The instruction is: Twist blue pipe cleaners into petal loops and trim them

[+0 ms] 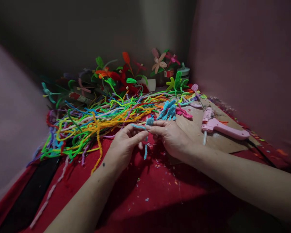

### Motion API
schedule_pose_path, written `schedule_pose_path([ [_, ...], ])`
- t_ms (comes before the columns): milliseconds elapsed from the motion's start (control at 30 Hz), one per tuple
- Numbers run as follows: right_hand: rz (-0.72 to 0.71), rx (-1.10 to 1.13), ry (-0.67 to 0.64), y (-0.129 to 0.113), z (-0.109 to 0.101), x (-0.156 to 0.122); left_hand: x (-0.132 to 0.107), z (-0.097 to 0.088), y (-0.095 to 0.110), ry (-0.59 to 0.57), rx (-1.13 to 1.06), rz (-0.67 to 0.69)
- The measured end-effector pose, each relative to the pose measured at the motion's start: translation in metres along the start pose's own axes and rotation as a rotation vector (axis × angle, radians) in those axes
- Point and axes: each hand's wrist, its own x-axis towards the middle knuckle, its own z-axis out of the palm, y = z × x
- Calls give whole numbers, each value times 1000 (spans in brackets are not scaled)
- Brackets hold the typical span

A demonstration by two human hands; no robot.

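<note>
Between my two hands is a light blue pipe cleaner [138, 126], with a bent or folded part rising at my right fingertips and a loose end hanging below. My left hand [126, 140] pinches its straight left stretch between thumb and fingers. Thumb and forefinger of my right hand [171, 136] close on the folded part. Just beyond my right hand lie several blue pipe-cleaner petals [168, 110] and a pink piece [184, 113]. A large heap of coloured pipe cleaners [106, 119] spreads behind and left of my left hand.
A pink glue gun [220, 127] with a clear stick lies on a cardboard sheet [196, 119] at the right, its cord trailing right. Finished pipe-cleaner flowers [158, 61] and a lidded jar [183, 71] stand at the back. A black strip [30, 194] lies left on the red cloth [145, 194], which carries fluff scraps.
</note>
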Motion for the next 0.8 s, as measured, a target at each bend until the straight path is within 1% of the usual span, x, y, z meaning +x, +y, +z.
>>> schedule_pose_path([
  [67, 18, 45, -33, 2, 0, 0, 1, 3, -4, -13, -97, -10],
  [133, 5, 16, -16, 3, -1, 0, 1, 5, -5, -6, -158, -15],
  [200, -49, -85, 21, 2, -2, -1, 0, 5, -4, 12, -169, -40],
  [300, -183, -247, 52, -5, -1, -4, -2, 5, -1, 42, -179, -63],
  [400, -299, -402, 46, -12, 0, -5, -3, 4, 1, 39, -163, -76],
  [467, -341, -511, 33, -14, -2, -4, -4, 3, 1, 28, -142, -93],
  [533, -366, -582, 36, -13, -3, -2, -4, 2, 2, 22, -132, -127],
  [667, -392, -655, 60, -11, -5, -3, -4, -1, 3, 24, -102, -192],
  [800, -382, -688, 58, -12, -4, -4, -5, -1, 2, 25, -76, -150],
])
